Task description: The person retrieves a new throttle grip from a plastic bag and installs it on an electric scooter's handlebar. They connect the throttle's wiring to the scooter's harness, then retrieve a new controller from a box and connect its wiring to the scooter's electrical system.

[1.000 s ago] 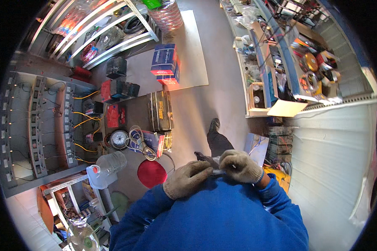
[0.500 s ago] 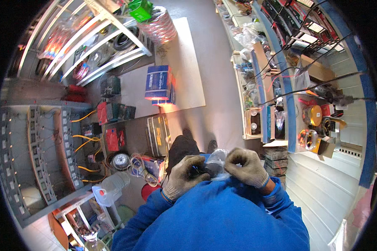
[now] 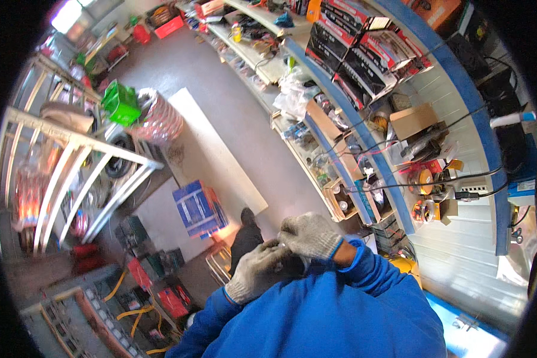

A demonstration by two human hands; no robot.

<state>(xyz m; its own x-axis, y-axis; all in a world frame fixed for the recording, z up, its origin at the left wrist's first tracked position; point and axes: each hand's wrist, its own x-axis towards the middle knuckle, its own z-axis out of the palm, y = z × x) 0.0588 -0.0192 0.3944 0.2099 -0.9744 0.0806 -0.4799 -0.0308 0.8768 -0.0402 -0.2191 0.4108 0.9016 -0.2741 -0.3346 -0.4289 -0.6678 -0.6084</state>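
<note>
Between the gloved hands (image 3: 259,269) (image 3: 310,236), a dark object (image 3: 293,266) shows, partly hidden.

Grey floor (image 3: 238,128) seen as an aisle running to the upper left, its middle partly covered by a long pale board (image 3: 218,155). Left side taken up by a white metal rack (image 3: 77,139), loaded. Right side lined with blue-edged shelving (image 3: 483,119), tiers crowded; a white ribbed wall (image 3: 450,262) seen beyond and below. Upper left corner lit by a bright pane (image 3: 67,16); lower right washed out by a glaring patch (image 3: 468,331).
</note>
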